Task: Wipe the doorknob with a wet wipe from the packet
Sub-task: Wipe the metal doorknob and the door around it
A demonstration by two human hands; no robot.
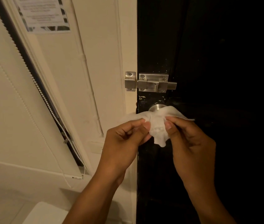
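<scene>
The round brushed-metal doorknob (155, 108) sits on the black door (216, 110), near its left edge, directly below the steel sliding bolt latch (150, 83). Only the upper part of the doorknob is visible; the lower part is covered by the white wet wipe (157, 126). The wipe is spread sideways in front of the doorknob, with a crumpled portion hanging down between the two hands. The left hand (124, 139) pinches the left portion of the wipe between thumb and fingertips. The right hand (191, 143) pinches the right portion in the same manner. Both hands are closed on the wipe. The bolt's keeper plate is fixed to the cream door frame (128, 46). A printed paper notice (42, 13) hangs on the cream wall to the left.
</scene>
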